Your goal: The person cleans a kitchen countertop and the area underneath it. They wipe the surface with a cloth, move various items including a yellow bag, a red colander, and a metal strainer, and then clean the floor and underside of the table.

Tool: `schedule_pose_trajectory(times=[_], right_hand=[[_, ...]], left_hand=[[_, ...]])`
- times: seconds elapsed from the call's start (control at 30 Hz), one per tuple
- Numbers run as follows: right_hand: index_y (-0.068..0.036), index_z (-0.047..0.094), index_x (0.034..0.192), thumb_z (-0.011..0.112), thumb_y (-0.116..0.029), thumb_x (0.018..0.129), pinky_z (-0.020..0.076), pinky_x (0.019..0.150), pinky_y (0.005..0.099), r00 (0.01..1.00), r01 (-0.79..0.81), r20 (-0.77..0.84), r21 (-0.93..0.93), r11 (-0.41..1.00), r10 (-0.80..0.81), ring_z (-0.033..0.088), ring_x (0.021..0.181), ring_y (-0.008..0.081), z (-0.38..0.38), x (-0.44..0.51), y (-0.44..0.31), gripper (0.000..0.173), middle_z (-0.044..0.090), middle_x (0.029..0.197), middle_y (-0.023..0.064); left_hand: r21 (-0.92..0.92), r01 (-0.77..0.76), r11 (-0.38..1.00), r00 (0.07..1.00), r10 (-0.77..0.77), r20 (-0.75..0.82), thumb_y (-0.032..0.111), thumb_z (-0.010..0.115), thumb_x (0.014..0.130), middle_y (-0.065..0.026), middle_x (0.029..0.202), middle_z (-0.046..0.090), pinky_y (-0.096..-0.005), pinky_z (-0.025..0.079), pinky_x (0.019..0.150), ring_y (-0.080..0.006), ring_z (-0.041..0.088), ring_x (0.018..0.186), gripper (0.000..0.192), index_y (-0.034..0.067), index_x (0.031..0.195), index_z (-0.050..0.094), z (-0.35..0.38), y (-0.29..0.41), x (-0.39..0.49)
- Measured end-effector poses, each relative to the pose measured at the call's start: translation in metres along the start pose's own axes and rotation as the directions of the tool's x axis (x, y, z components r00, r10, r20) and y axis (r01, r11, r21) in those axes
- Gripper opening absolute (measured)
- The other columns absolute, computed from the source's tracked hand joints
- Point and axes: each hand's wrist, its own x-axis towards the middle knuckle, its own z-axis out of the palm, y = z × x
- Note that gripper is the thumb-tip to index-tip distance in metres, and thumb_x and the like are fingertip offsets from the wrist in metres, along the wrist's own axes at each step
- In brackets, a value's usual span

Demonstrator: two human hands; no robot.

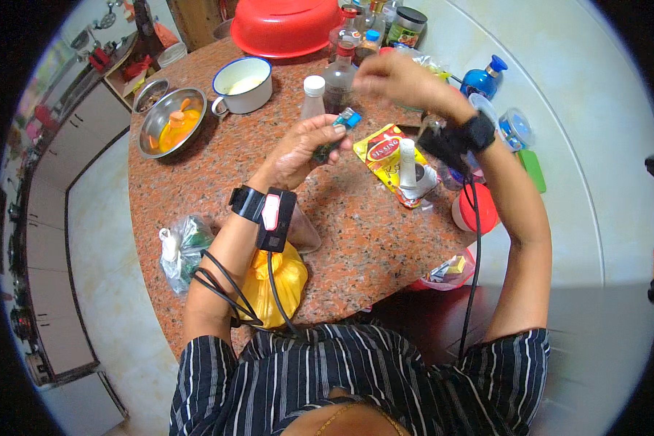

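Observation:
My left hand (pixel 303 143) is raised above the granite table and grips what looks like a blue cigarette lighter (pixel 349 119). A dark green piece also shows between its fingers; I cannot tell whether it is a separate item. My right hand (pixel 400 82) is up at the far right side, blurred, near a clear glass bottle (pixel 339 79). Whether its fingers hold anything is not visible. Below it lies a yellow and red food packet (pixel 379 150), with a white tube-like object (pixel 407 163) on top. A white-capped plastic bottle (pixel 314 92) stands just beyond my left hand.
A steel bowl (pixel 200 106) with orange liquid and pieces, and a white enamel mug (pixel 250 98), stand far left. Behind is a red basin (pixel 286 27). Yellow (pixel 283 283) and clear (pixel 182 256) plastic bags lie near me. A red-lidded tub (pixel 477 210) stands right. Cables trail from both wrists.

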Motion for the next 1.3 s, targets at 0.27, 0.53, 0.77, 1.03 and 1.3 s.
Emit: schedule_pose_trajectory(times=[0.27,0.53,0.77,1.03,1.3], right_hand=[[-0.002,0.064,0.09,0.065,-0.019,0.081,0.0488,0.063,0.0316,0.994,-0.086,0.074,0.147,0.985,0.076,0.062,0.07,0.0179,0.026,-0.037,-0.014,0.02,0.065,0.076,0.012],[-0.006,0.066,0.087,0.066,-0.028,0.075,0.0509,0.069,0.0418,0.902,-0.427,-0.259,-0.397,0.812,0.347,0.065,0.08,0.0341,-0.04,0.022,0.094,0.025,0.067,0.087,0.0162],[-0.007,0.066,0.097,0.06,-0.015,0.075,0.0519,0.077,0.0446,0.791,-0.61,-0.397,-0.563,0.557,0.465,0.064,0.092,0.0367,-0.015,0.041,0.164,0.025,0.066,0.099,0.0194],[-0.005,0.067,0.097,0.061,-0.017,0.076,0.0518,0.077,0.0442,0.802,-0.582,-0.349,-0.643,0.498,0.485,0.064,0.094,0.0339,0.009,0.049,0.191,0.025,0.066,0.1,0.0183],[-0.004,0.067,0.095,0.06,-0.014,0.073,0.0506,0.078,0.0433,0.849,-0.516,-0.213,-0.529,0.674,0.483,0.063,0.092,0.0347,0.009,0.064,0.233,0.025,0.065,0.098,0.0212]], left_hand=[[0.007,0.045,0.999,0.996,-0.044,-0.073,0.016,0.061,0.088,-0.0043,0.086,0.065,-0.0201,0.048,0.06,-0.0073,0.058,0.067,0.021,0.005,0.105,0.058,0.002,-0.006,-0.001],[-0.085,0.021,0.996,0.974,-0.039,-0.224,0.022,0.056,0.091,-0.0018,0.087,0.061,-0.0236,0.049,0.066,-0.0086,0.056,0.072,0.024,0.006,0.109,0.057,-0.038,-0.003,-0.015],[-0.127,-0.042,0.991,0.95,0.0,-0.312,0.022,0.055,0.092,-0.003,0.089,0.061,-0.0249,0.049,0.067,-0.0104,0.056,0.074,0.027,0.005,0.113,0.055,-0.067,0.0,-0.039],[-0.167,-0.069,0.984,0.943,0.009,-0.332,0.021,0.056,0.091,-0.0034,0.088,0.06,-0.0251,0.05,0.068,-0.0112,0.056,0.074,0.026,0.004,0.111,0.056,-0.073,-0.008,-0.041],[-0.155,-0.055,0.986,0.935,-0.003,-0.354,0.022,0.057,0.091,-0.0026,0.087,0.06,-0.0253,0.05,0.068,-0.0108,0.057,0.073,0.026,0.004,0.11,0.056,-0.073,-0.003,-0.043]])
